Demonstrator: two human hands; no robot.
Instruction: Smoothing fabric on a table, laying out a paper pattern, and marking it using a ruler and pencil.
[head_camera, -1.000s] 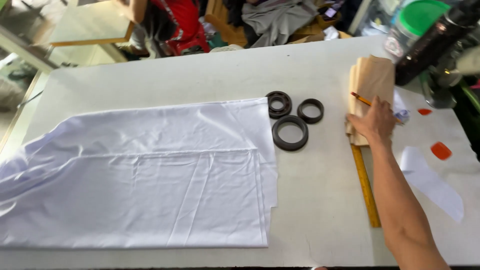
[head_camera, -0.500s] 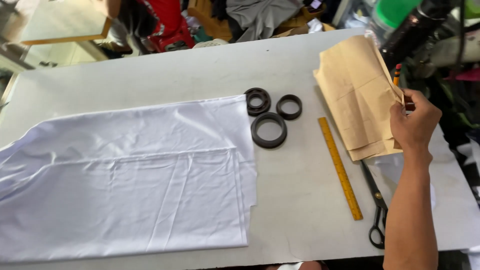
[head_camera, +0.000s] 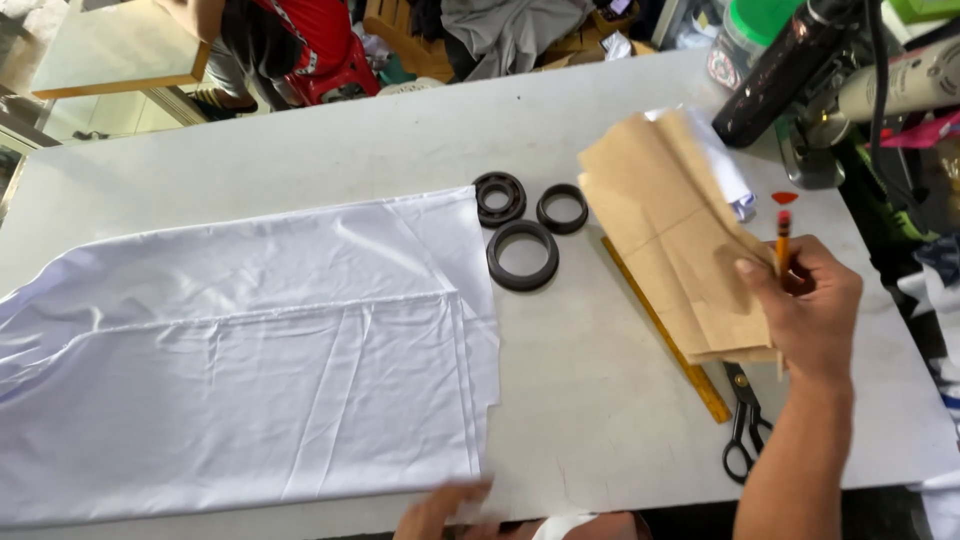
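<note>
My right hand (head_camera: 805, 310) holds a stack of brown paper pattern pieces (head_camera: 675, 240) by its near right corner, lifted and tilted above the table, with an orange pencil (head_camera: 783, 240) gripped upright in the same hand. My left hand (head_camera: 440, 510) shows blurred at the table's near edge, by the corner of the folded white fabric (head_camera: 250, 350); what it holds is unclear. The fabric lies spread across the left half of the white table (head_camera: 590, 400).
Three black rings (head_camera: 522, 254) lie between fabric and paper. A yellow ruler (head_camera: 690, 365) and black scissors (head_camera: 745, 425) lie under and near my right hand. A dark bottle (head_camera: 790, 70) and a machine stand at the far right. Another person sits beyond the table's far edge.
My right hand has brought the brown paper stack left and nearer, lifting it over the ruler. My left hand has come into view at the near edge.
</note>
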